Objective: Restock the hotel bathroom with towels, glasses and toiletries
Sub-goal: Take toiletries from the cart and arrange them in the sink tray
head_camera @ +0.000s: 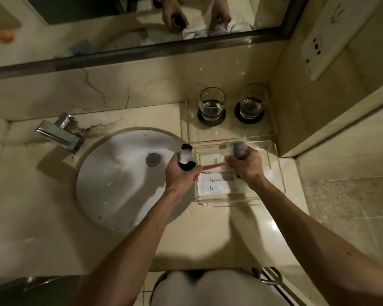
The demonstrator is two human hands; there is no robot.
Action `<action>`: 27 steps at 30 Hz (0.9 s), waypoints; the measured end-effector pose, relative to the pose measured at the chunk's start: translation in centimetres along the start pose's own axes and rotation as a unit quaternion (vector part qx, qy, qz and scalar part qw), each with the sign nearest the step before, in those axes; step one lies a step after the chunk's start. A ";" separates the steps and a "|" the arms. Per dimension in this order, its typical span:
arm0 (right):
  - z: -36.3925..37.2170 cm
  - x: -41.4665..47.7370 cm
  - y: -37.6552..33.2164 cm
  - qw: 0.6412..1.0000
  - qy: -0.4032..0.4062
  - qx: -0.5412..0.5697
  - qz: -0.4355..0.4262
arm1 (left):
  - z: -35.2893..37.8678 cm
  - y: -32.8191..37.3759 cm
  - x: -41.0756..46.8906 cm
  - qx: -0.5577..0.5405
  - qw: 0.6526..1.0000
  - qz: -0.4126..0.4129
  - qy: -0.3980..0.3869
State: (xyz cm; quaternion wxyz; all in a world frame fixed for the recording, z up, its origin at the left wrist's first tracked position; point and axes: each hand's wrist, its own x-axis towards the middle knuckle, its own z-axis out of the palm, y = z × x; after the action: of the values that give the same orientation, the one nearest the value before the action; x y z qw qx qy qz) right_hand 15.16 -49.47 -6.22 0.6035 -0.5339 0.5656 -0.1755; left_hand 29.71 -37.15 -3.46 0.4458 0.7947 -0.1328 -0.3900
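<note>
Left hand point(181, 175): dark bottle point(186, 159); right hand point(244, 166): grey bottle point(239, 150); two glasses point(211, 107).

No writing can be read. The white packets point(212, 186) in the clear tray point(274, 164) carry small dark print, too blurred to make out; the bottle point(185, 156) label is illegible too.

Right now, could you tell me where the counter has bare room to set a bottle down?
The counter is bare in front of the clear tray, right of the sink, and left of the sink. The tray is crowded: sachets, left hand, right hand. The glasses fill the back corner.
</note>
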 end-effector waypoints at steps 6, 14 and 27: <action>-0.2 -0.1 0.1 1.000 0.007 0.023 0.015 | -0.3 -0.2 0.2 -0.010 1.000 -0.001 -0.016; -3.5 -3.3 -1.2 0.985 0.072 0.150 0.050 | -0.9 -0.3 -1.6 -0.099 0.992 -0.041 -0.072; 1.5 -7.8 -3.3 0.886 -0.047 0.460 0.030 | 0.1 0.4 -5.3 -0.247 0.910 -0.192 -0.272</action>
State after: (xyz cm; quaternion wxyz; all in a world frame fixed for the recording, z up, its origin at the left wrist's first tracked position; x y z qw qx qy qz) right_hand 15.44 -43.67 0.05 0.8124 -0.1874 0.4078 -0.3723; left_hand 26.19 -34.45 -0.54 0.4909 0.5320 0.0070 -0.6898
